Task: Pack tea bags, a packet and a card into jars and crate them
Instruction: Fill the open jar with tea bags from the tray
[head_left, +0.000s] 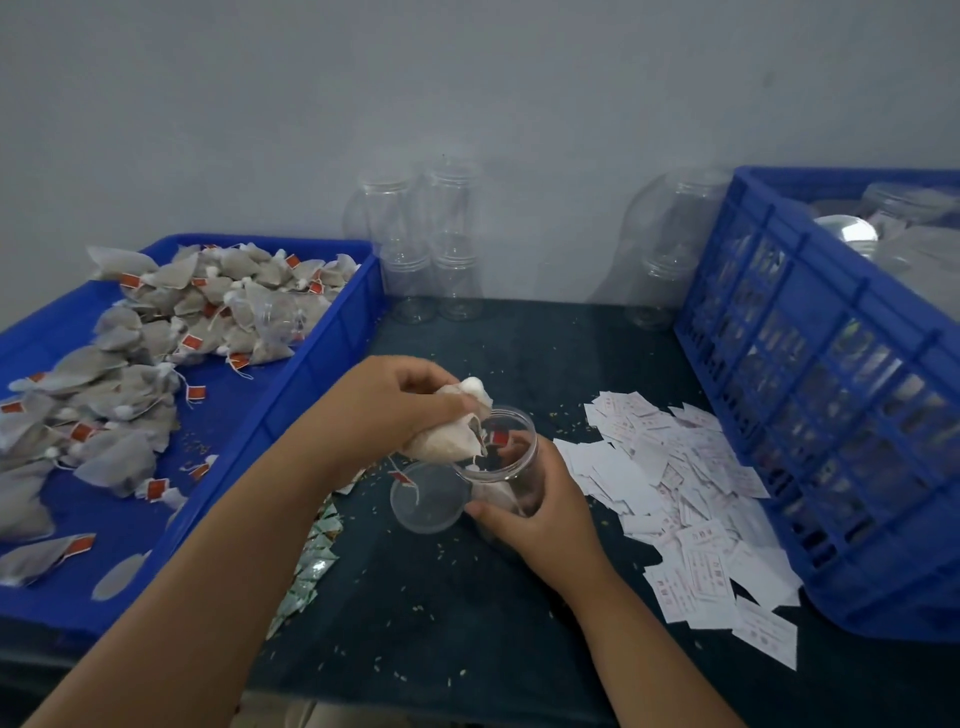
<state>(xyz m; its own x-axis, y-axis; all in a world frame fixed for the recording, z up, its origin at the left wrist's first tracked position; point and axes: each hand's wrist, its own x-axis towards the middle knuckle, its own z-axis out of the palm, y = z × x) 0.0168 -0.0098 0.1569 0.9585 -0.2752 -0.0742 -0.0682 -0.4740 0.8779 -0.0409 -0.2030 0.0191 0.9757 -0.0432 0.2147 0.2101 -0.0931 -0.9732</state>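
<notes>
- My left hand (395, 400) is above and just left of the clear jar (511, 457), and my right hand (540, 514) is against its right side and underside.
- The jar sits over the dark worktop (441, 597), tilted, with its open mouth up and toward my left hand.
- Through its wall I see 1 red tag and some pale bag material.
- A clear round piece (428, 499) touches the jar's left side. I cannot tell whether it is a lid.
- The blue tray (322, 332) on my left holds a loose pile of bags (156, 332) with red tags.
- The blue crate (810, 395) on my right holds filled jars (852, 234), blurred.
- White cards (675, 493) are heaped between the jar and the crate.
- Green-and-white packets (311, 561) lie beside the tray.
- Empty jars (431, 260) stand by the wall, stacked 2 high.
- My left hand's fingers are closed round a bunch of tea bags (447, 441), whose lowest corner dips past the jar's rim.
- My right hand's fingers curl round the jar's wall.
</notes>
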